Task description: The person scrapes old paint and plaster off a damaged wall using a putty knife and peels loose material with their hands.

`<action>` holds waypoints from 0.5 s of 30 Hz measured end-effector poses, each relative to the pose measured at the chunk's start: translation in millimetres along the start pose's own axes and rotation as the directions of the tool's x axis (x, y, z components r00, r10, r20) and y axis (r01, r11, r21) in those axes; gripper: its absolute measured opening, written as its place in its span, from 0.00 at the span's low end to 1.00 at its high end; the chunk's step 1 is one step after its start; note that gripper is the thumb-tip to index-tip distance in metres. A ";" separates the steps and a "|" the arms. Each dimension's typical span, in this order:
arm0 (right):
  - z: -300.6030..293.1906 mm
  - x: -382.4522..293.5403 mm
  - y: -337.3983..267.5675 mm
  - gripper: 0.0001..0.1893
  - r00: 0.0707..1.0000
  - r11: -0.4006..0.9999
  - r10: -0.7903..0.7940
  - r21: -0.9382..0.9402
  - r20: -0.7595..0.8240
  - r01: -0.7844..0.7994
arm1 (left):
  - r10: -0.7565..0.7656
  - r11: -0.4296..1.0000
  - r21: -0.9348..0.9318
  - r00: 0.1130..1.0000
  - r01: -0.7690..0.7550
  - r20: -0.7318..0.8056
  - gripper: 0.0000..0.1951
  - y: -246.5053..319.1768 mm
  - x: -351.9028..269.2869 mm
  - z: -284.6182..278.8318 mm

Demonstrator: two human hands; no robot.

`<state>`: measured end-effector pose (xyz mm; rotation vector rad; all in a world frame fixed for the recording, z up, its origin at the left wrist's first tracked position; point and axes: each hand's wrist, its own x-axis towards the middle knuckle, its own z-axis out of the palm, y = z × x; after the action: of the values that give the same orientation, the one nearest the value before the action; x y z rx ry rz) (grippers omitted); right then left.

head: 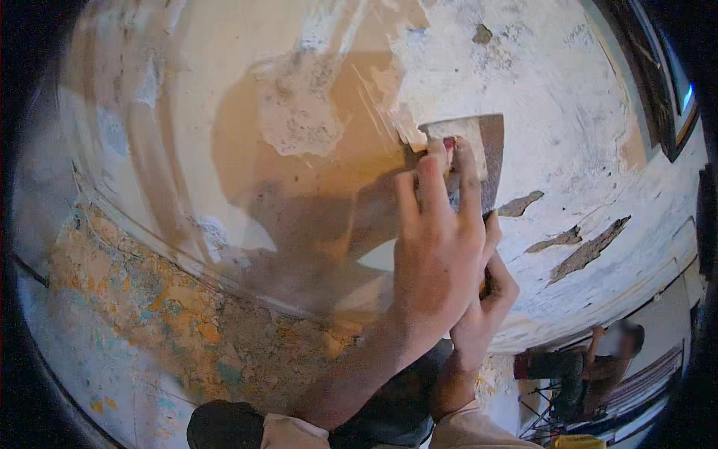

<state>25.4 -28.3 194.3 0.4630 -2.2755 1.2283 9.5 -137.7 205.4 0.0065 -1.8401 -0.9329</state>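
Observation:
A wide-bladed scraper (492, 160) lies against the wall, its blade pale on one part and dark towards the right edge. My left hand (437, 241) reaches over it, fingertips on the blade near a small red spot. Below and partly behind it, my right hand (496, 292) is closed around the handle, which is mostly hidden. Left of the blade, a curled paint flake (414, 136) lifts at the ragged edge of the tan paint layer (359, 106). To the right is the whitish scraped wall surface (549, 112).
Gouges (592, 250) and a small pit (482, 35) break the pale wall. A dark frame (645, 67) borders it at upper right. Mottled orange and turquoise peeling paint (185, 320) spreads at lower left. Another person (606, 365) is at lower right, near a yellow object (578, 442).

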 end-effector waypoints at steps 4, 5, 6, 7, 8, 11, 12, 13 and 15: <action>2.1 -0.4 1.5 0.14 0.997 0.998 -0.058 0.021 -0.054 0.059 | -0.017 0.990 -0.140 1.000 0.018 0.009 0.41 1.8 -4.7 7.7; 4.3 0.3 1.2 0.15 0.998 0.998 -0.050 0.035 -0.048 0.052 | -0.017 0.990 -0.137 1.000 0.017 0.001 0.41 -0.2 -2.5 6.9; 5.5 -0.4 0.1 0.15 0.998 0.998 -0.037 0.042 -0.045 0.039 | -0.031 0.988 -0.153 0.999 0.025 -0.039 0.41 -1.4 -0.6 5.0; 8.2 -0.2 -1.0 0.15 0.998 0.999 -0.039 0.035 -0.045 0.040 | -0.047 0.985 -0.170 0.996 0.033 -0.078 0.43 -2.2 0.5 3.9; 11.9 0.6 -2.0 0.14 0.993 0.996 -0.086 0.034 -0.075 0.088 | -0.050 0.984 -0.177 0.996 0.035 -0.078 0.43 -2.3 0.2 3.8; 14.9 0.0 0.6 0.14 0.986 0.992 -0.126 -0.008 -0.112 0.126 | -0.056 0.978 -0.204 0.997 0.043 -0.058 0.42 -6.6 0.3 1.3; 12.8 0.3 2.4 0.14 0.985 0.992 -0.119 -0.056 -0.127 0.113 | -0.028 0.992 -0.126 0.999 0.025 -0.023 0.41 -6.0 0.6 1.5; 11.8 1.4 1.0 0.14 0.985 0.992 -0.120 -0.060 -0.128 0.113 | -0.004 0.999 -0.047 1.000 0.005 0.015 0.41 -5.5 1.0 1.5; 11.9 4.7 -4.9 0.15 0.995 0.999 -0.035 0.032 -0.090 0.038 | -0.005 0.998 -0.056 1.000 0.004 -0.013 0.40 -5.1 3.5 1.6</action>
<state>20.9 -41.2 194.8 0.4515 -2.1651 1.2459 4.5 -141.7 204.8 -0.0176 -1.8026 -0.9849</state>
